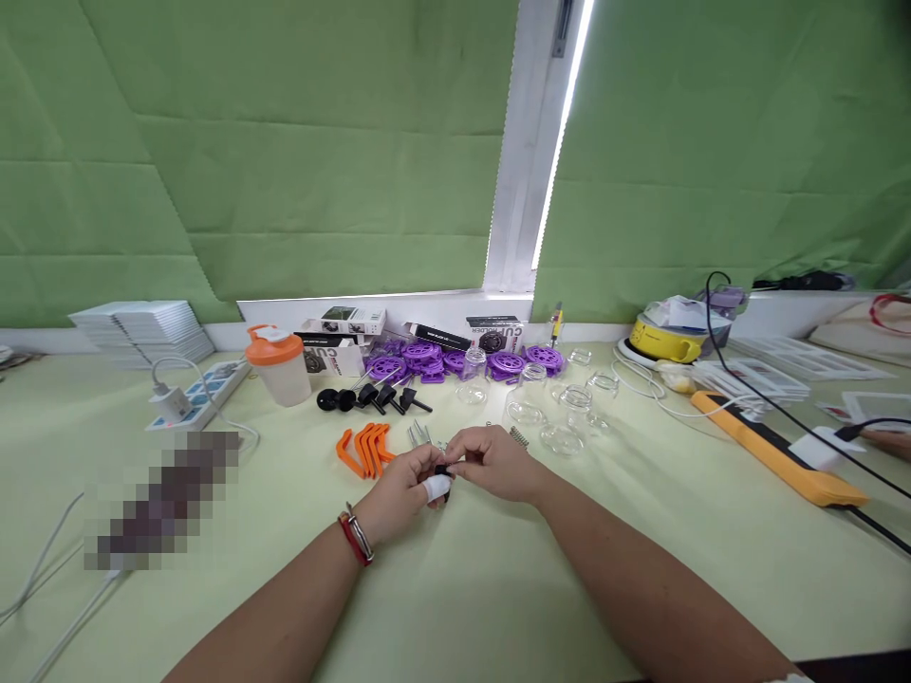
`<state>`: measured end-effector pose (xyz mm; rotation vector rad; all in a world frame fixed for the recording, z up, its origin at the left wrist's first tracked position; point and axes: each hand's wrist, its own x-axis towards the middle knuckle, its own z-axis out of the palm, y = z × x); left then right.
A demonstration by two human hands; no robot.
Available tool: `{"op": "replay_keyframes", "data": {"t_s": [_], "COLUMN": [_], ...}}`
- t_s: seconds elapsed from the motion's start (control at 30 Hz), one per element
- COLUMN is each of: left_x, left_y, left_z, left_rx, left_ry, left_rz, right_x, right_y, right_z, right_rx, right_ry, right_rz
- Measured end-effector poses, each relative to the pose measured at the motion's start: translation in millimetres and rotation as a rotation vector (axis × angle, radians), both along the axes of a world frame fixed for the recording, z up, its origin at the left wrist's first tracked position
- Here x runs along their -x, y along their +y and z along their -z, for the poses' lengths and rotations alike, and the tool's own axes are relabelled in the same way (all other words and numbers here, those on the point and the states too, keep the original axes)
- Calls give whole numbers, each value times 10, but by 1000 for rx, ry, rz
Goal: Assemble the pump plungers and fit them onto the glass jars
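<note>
Head view shows both hands at work on one small black part (444, 470) just above the near middle of the counter (455, 607). Judging from how things lie, this part is in the middle of being handled: both hands are on it, and it has not been set down. The other pieces appear to be waiting, as they lie loose in groups, and I can see no joined-up piece among them.

The left hand (404, 489) holds the black part between thumb and fingers, its thumb wearing a white wrap (436, 488). The right hand (493, 459) pinches with thumb and forefinger at the part's right edge, the other fingers curled in. The two sets of fingertips meet around it, so most of the part is hidden and its shape is hard to tell.

Just beyond the hands are metal pins (419, 434), with springs (520, 437) just past the right hand. Orange handles (370, 446) lie close by on the left. Farther off on the left are stemmed black pieces (367, 392), and clear glass jars (575, 398) stand to the far right of the hands. Purple wheels (421, 353) are heaped at the far side, with printed boxes (496, 334) among and behind them. A bottle with an orange lid (277, 372) stands well to the left.
</note>
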<state>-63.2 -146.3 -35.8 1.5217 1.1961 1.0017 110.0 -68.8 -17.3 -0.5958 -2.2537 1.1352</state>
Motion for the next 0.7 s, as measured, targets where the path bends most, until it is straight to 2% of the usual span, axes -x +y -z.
{"op": "replay_keyframes", "data": {"t_s": [0.13,0.23,0.33,0.4,0.53,0.6,0.7], "left_x": [-5,18,93,166,309,362,416], "left_y": [-7,-15,-17,-16,-19,-25,-32], "left_z": [-34,-77,-124,-137,-112,-94,-71], "left_rx": [5,8,65,142,268,248,134], "left_ry": [-21,3,115,208,352,396,424], "left_rz": [8,-19,-67,-82,-22,10,4], "right_x": [-5,-18,-40,-73,-204,-285,-386], "right_y": [-17,-34,-16,48,275,383,490], "right_z": [-27,-59,-82,-80,-50,-32,-2], "right_rx": [-109,-121,-104,-84,-54,-72,-94], "right_ry": [-62,-103,-159,-179,-223,-281,-399], "right_rz": [-57,-82,-81,16,362,471,492]}}
